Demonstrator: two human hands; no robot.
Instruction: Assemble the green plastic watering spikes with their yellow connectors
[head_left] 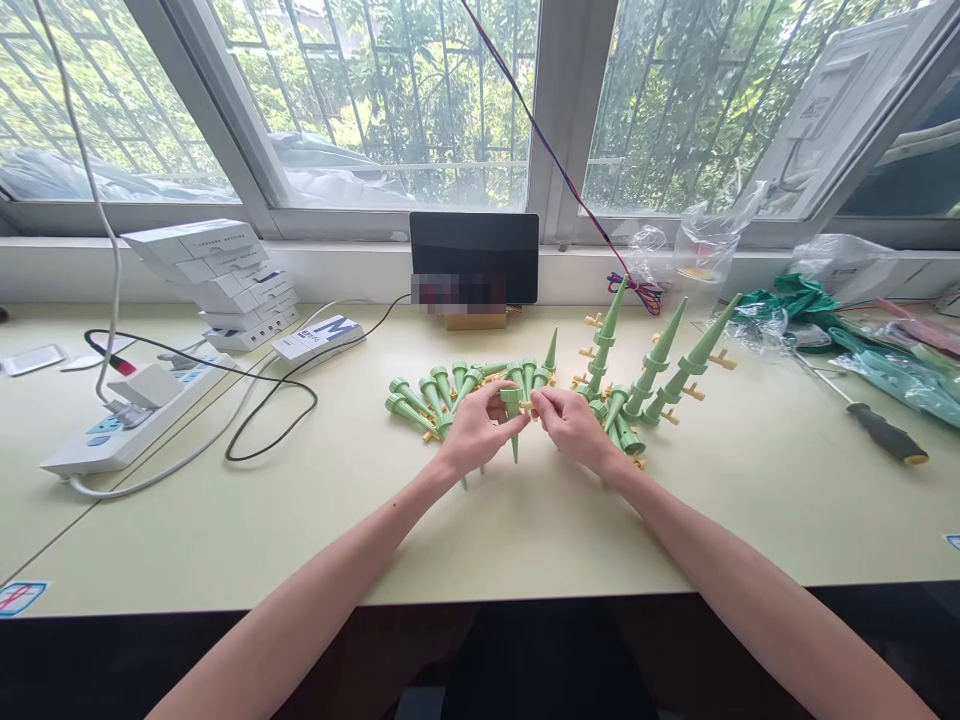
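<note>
Over the middle of the table, my left hand (480, 430) grips a green plastic watering spike (514, 446) by its wide collar, with the tip pointing down. From the right, the fingers of my right hand (576, 428) pinch the small yellow valve (526, 407) on that spike's side. Several loose green spikes (409, 402) lie fanned out beside and behind my left hand, partly hidden by it. To the right of my right hand, spikes nested into tall stacks (679, 376) stand tilted, yellow valves sticking out. More spikes lie at their foot.
A power strip (112, 432) with cables and a stack of white boxes (232, 270) occupy the left. A dark screen (474, 250) stands at the back by the window. On the right are a screwdriver (885, 432) and green plastic bags (900, 365). The table's front edge (525, 602) is near.
</note>
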